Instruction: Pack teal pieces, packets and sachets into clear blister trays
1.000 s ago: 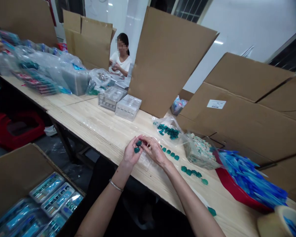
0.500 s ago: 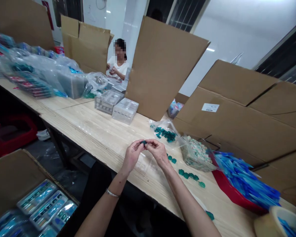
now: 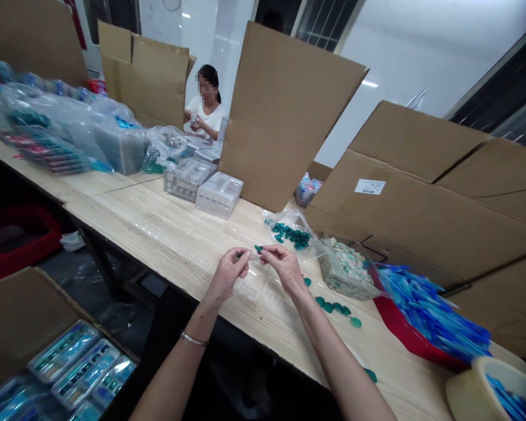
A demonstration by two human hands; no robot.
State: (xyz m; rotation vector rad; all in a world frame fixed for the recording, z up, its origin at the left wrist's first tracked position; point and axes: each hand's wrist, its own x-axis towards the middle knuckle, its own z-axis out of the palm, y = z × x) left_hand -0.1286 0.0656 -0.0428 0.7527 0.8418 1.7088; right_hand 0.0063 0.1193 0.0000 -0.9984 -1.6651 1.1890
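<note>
Over the pale wooden table [image 3: 158,234] my left hand [image 3: 230,273] and my right hand [image 3: 284,268] face each other. A small teal faceted piece [image 3: 258,248] sits at my right fingertips. My left fingertips appear to pinch a thin clear plastic bag [image 3: 253,285] hanging between the hands. More teal pieces [image 3: 331,308] lie loose on the wood to the right. Nearby, a clear bag of teal pieces [image 3: 291,234] and a bag of pale pieces [image 3: 344,270] rest on the table.
A red tray [image 3: 403,330] of blue plastic strips and a cream roll [image 3: 460,397] lie right. Clear plastic boxes [image 3: 219,195] stand ahead, before a cardboard sheet [image 3: 284,111]. A co-worker [image 3: 204,111] sits beyond. Blister packs [image 3: 63,351] fill an open carton below left.
My hands have drawn slightly apart, and the teal piece shows more plainly between my fingertips. The whole view has drifted a little to the left.
</note>
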